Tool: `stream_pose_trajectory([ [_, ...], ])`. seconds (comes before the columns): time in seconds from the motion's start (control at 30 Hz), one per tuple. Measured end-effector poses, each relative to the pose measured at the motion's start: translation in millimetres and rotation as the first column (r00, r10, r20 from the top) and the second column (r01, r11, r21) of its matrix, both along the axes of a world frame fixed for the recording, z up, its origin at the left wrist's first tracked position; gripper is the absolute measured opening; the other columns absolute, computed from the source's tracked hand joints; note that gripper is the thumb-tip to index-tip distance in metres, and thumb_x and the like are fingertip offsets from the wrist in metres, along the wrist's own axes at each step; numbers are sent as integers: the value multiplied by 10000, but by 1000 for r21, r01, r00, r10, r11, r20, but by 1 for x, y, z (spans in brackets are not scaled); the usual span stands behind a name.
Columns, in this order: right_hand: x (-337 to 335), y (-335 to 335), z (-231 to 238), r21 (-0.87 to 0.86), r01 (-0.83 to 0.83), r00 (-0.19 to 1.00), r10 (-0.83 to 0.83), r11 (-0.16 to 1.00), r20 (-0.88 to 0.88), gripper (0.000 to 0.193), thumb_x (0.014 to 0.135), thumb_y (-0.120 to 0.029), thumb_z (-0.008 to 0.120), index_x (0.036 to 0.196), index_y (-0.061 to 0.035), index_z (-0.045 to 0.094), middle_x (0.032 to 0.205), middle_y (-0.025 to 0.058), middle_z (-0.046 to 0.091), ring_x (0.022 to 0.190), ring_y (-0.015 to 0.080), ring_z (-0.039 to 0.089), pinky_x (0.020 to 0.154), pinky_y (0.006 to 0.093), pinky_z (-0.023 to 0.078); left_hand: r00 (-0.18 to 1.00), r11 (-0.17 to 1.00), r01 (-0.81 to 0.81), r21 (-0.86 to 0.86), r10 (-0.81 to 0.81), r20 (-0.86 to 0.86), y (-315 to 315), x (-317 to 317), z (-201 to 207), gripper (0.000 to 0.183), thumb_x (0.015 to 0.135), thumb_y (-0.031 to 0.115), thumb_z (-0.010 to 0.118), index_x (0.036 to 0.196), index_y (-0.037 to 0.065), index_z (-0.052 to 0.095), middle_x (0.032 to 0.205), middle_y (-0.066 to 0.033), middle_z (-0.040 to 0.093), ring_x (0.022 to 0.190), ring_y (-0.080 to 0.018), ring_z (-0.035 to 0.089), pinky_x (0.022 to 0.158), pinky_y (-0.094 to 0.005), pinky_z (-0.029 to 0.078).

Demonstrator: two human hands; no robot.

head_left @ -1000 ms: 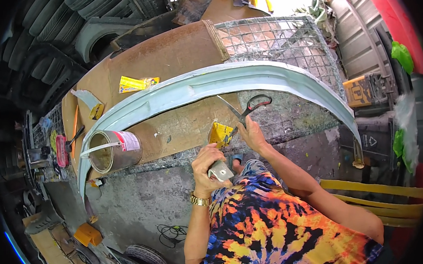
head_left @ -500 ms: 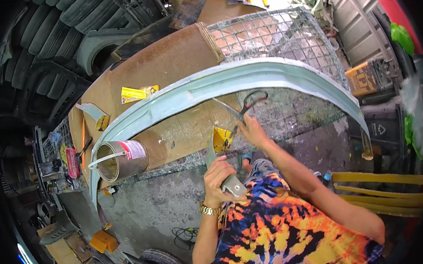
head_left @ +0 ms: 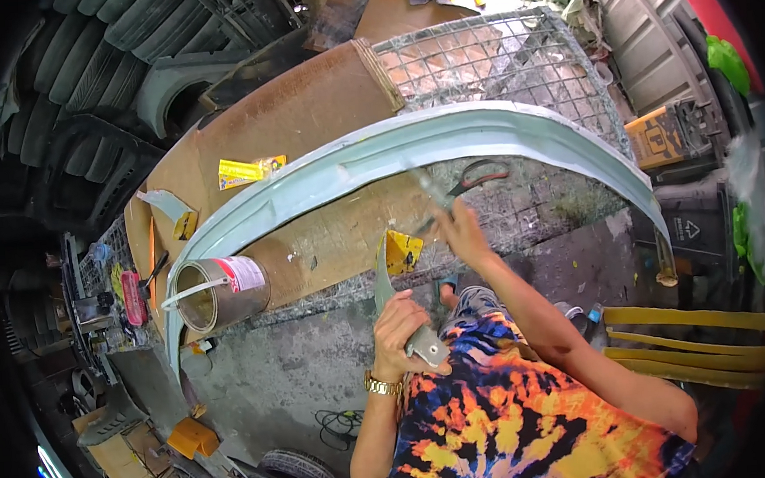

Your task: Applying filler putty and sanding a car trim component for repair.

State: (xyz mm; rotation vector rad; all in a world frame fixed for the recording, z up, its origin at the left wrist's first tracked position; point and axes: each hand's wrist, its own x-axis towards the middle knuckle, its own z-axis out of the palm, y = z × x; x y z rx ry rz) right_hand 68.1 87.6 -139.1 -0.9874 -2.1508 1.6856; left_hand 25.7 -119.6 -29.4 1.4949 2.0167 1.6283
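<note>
Scissors (head_left: pixel 460 187) have swung in the right hand (head_left: pixel 464 236) since half a second ago: the pale blade that reached out to the left is now a blur lying nearer the loop handle, and the loop points more to the right. The left hand (head_left: pixel 398 327) keeps almost the same place, its fingers wrapped round a curved grey-green strip (head_left: pixel 385 287) that ends in a yellow piece (head_left: pixel 403 253). That yellow end stands up near the scissors, just beside the near edge of the bench (head_left: pixel 542 196); the strip's other end, with a small hole, pokes out below the fist. The right hand grips the scissors — how far apart the blades stand, I cannot tell through the blur.

A long pale-blue bumper (head_left: pixel 446 139) arches across the bench, its right end hanging past the near right corner. A tin (head_left: pixel 244 302) with a wire handle sits at the near left corner, in front of the bumper's left end. Behind the bumper, on the brown cardboard (head_left: pixel 278 114), lies a yellow packet (head_left: pixel 251 170); toward the left edge rests a second strip (head_left: pixel 168 206), also yellow-tipped. Wire mesh (head_left: pixel 477 67) covers the far right corner.
</note>
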Motion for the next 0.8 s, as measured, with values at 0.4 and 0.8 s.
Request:
stream_pose_trajectory([
  [0.4,-2,-1,20,11,110,986,-108,994,-129,186,975,-175,550,950,2,499,663,138,625,487,199,555,461,362,401,1000,998,9,-57,-8,17,-7,5,-2,700,473,607,850,780,28,604,764,-99,605,764,-289,626,913,-492,491],
  [0.8,-12,-3,17,-69,133,982,-141,989,-127,203,939,-149,576,1059,-12,488,667,140,623,543,250,585,536,383,462,999,997,-22,-80,25,40,-13,4,1,687,467,585,858,779,24,614,756,-89,607,764,-280,633,923,-498,490],
])
